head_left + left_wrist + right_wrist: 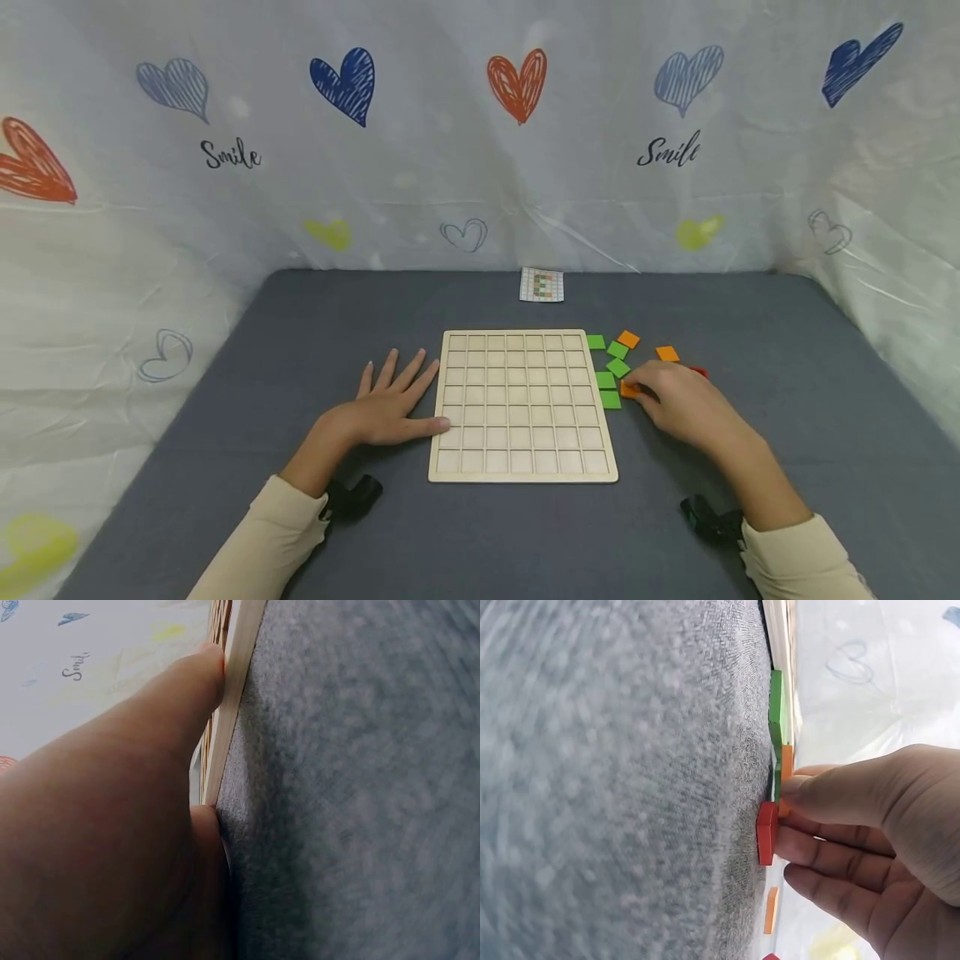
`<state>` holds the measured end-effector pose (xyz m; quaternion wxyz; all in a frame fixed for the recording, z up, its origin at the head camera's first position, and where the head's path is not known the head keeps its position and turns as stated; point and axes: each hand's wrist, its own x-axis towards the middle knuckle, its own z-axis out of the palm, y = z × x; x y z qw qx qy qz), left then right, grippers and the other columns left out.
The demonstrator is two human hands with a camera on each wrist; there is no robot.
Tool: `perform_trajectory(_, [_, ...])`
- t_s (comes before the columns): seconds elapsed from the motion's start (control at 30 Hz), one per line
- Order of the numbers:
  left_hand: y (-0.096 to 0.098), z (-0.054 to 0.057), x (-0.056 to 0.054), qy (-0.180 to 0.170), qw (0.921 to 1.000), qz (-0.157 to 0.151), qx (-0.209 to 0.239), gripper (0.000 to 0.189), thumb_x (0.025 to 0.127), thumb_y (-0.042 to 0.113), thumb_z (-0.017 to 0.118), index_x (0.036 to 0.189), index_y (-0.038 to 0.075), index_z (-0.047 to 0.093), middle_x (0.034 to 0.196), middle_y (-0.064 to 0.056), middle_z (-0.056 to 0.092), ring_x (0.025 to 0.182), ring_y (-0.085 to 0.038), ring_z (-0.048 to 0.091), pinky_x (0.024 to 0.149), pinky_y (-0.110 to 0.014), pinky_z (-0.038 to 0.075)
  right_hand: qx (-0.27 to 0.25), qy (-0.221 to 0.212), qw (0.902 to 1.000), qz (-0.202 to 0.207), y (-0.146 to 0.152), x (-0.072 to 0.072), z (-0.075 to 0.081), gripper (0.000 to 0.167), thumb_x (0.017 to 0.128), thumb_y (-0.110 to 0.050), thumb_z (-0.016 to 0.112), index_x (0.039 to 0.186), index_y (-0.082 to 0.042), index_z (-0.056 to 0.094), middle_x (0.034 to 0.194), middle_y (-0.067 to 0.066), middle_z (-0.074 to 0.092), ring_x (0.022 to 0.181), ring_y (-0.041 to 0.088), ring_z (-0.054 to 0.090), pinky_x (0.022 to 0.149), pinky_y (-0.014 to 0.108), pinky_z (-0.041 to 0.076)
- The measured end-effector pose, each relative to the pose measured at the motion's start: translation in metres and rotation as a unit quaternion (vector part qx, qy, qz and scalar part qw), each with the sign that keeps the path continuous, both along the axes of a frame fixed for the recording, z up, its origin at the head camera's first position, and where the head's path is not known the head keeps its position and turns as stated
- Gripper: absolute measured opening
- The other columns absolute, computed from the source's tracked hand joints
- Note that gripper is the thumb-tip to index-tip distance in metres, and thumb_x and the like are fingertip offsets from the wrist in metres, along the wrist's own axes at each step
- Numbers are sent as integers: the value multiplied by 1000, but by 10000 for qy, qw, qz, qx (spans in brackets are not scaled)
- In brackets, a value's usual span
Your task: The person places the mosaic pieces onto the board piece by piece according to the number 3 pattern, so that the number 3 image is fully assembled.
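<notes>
A pale wooden board with a grid of square recesses (517,406) lies flat on the table. Its left edge is touched by my left hand (390,412), whose fingers are spread straight and whose thumb rests on the rim; the left wrist view shows that thumb (180,690) against the board's side (238,675). To the right of the board, my right hand (686,404) pinches an orange square tile (627,390) between thumb and fingers. Several green tiles (611,400) lie along the board's right edge. A red tile (766,834) sits just below the pinched tile in the right wrist view.
Two more orange tiles, one (628,339) near the green ones and another (667,354) farther right, lie on the grey table (360,317). A red tile (699,372) shows partly behind the right hand. A small card with a coloured grid (542,285) lies at the back edge.
</notes>
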<state>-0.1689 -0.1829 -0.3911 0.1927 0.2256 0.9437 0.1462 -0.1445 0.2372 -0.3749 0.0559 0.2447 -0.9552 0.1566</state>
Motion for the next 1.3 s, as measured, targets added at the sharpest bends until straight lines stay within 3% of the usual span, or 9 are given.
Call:
perform_trajectory(0.27, [2,1,1,-12,10000,21,27,101,91,76,49,163,19,8,168,-9,-4,148,-40,-18,111,-64,-15,-178,92,9998,69,-2,-5,-1,19,86,2,76,105,-2,76,102,8,72,95,30,67,79,47,54])
perform_trajectory(0.5, [-1,-9,-1,73,9999,91,53,104,87,83,44,164,24,6,168,-4,-7,148,-36,-22,111,-61,-18,-241,-11,9995,190,-13,-16,0,21,90,0,72,111,-1,75,110,12,72,104,33,66,86,50,52])
perform_trajectory(0.7, [-2,-17,-5,140,9997,179,-83,103,86,85,43,162,30,1,167,2,-10,148,-31,-24,112,-60,-17,-291,34,9989,368,-26,-28,1,21,90,-2,74,111,-1,76,108,11,73,99,29,67,81,45,54])
perform_trajectory(1.3, [-1,-18,-6,136,9997,189,-119,104,84,86,42,162,31,1,166,3,-12,147,-31,-26,111,-60,-18,-308,-284,9973,602,-59,-53,4,19,91,2,71,109,-2,76,109,10,71,100,27,65,82,43,54])
